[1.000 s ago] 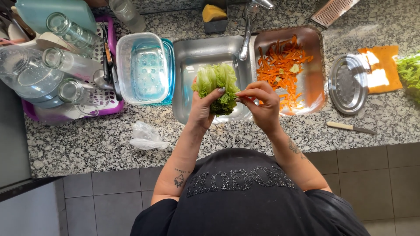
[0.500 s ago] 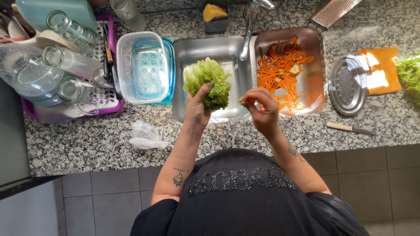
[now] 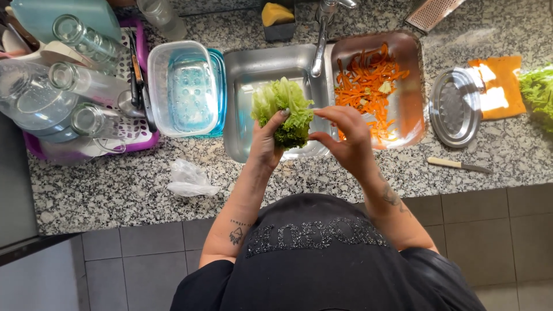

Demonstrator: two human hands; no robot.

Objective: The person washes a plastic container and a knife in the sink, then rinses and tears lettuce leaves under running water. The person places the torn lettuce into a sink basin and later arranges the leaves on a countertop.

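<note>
My left hand (image 3: 266,140) grips a bunch of green lettuce leaves (image 3: 282,109) and holds it upright over the left basin of a steel sink (image 3: 245,69). Just to the right of the bunch is my right hand (image 3: 344,138), its fingers curled and pinched together, fingertips beside the leaves; whether it holds a small piece I cannot tell. The right basin (image 3: 410,69) is full of orange carrot peelings (image 3: 368,86). The tap (image 3: 320,34) stands between the two basins.
A clear plastic container (image 3: 183,89) stands left of the sink, beside a purple drying rack with glasses (image 3: 75,86). A crumpled plastic bag (image 3: 189,178) lies on the granite counter. On the right are a steel lid (image 3: 455,106), an orange cloth (image 3: 495,86), a knife (image 3: 458,165) and more greens (image 3: 538,92).
My left hand shifted the lettuce a little to the left. My right hand came off the bunch, then moved back up beside it.
</note>
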